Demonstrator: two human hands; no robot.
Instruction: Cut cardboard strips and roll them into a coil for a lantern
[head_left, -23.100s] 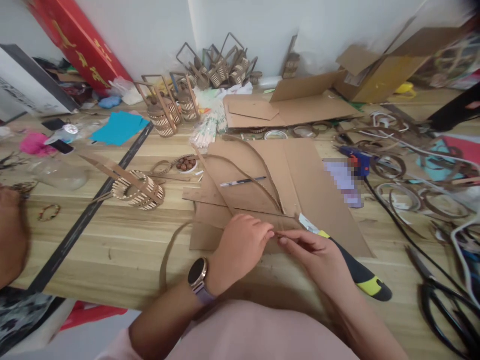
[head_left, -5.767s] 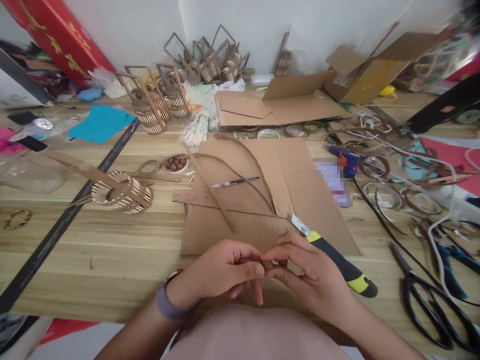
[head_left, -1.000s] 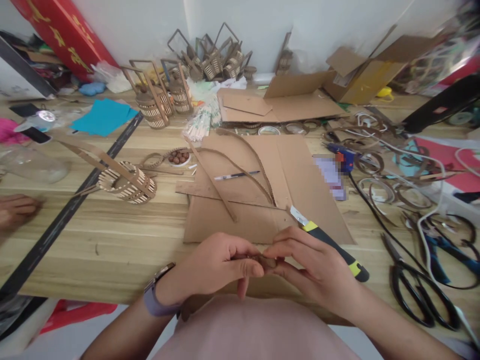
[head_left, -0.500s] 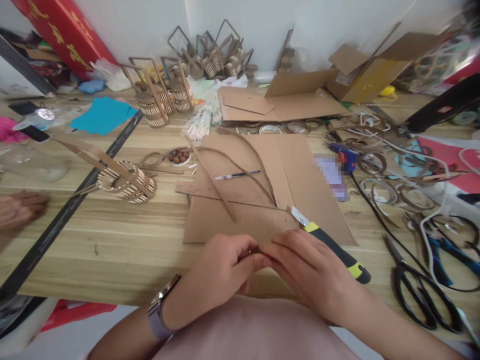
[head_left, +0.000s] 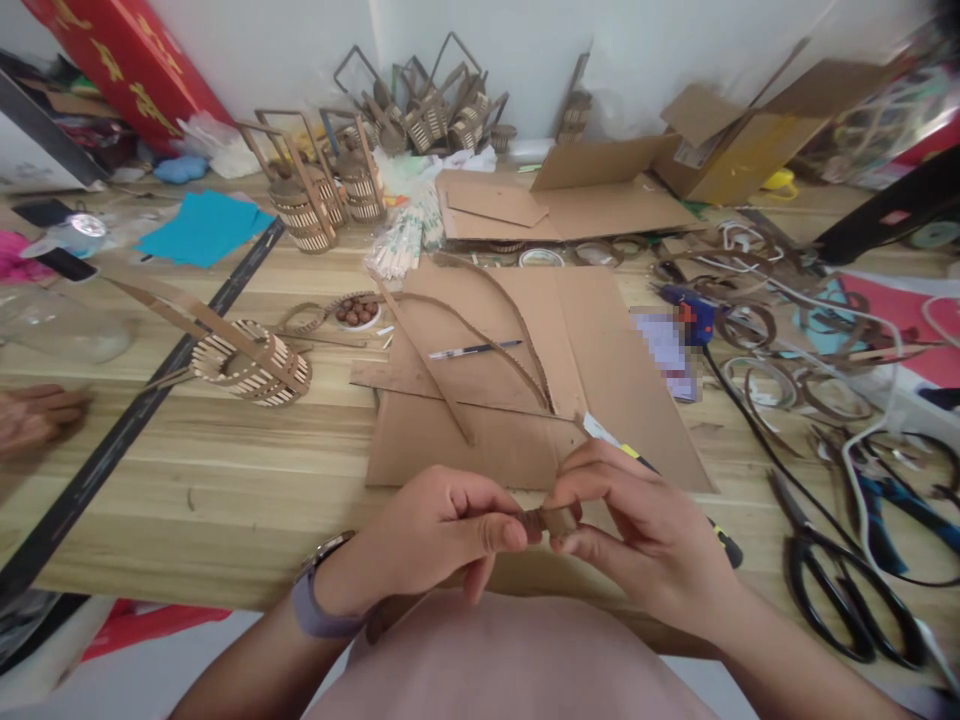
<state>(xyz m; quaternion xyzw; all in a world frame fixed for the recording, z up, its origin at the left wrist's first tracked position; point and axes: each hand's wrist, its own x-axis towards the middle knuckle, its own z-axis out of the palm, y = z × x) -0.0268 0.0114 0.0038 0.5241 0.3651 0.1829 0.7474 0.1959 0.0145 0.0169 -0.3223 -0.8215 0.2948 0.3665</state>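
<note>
Near the table's front edge, a small rolled piece of brown cardboard strip (head_left: pixel 559 521) is between my two hands. My left hand (head_left: pixel 457 525) pinches its left end between thumb and fingers. The thumb and fingertips of my right hand (head_left: pixel 637 540) close around its right end. Just beyond my hands lies a flat cardboard sheet (head_left: pixel 630 440), bearing long brown strips (head_left: pixel 431 365) and a pen (head_left: pixel 476 350). A utility knife (head_left: pixel 600 432) with a yellow and black handle rests at the sheet's edge, partly hidden behind my right hand.
A small slatted basket (head_left: pixel 255 365) stands at left, near another person's hand (head_left: pixel 37 418). Black scissors (head_left: pixel 832 580), pliers (head_left: pixel 892 510) and a blue glue gun (head_left: pixel 688 312) lie at right. Several finished baskets (head_left: pixel 304 212) stand behind. A black metal ruler (head_left: pixel 150 410) crosses the left side.
My hands have turned and parted slightly, so the small rolled cardboard piece now shows between them. My right hand has lifted and covers more of the knife handle.
</note>
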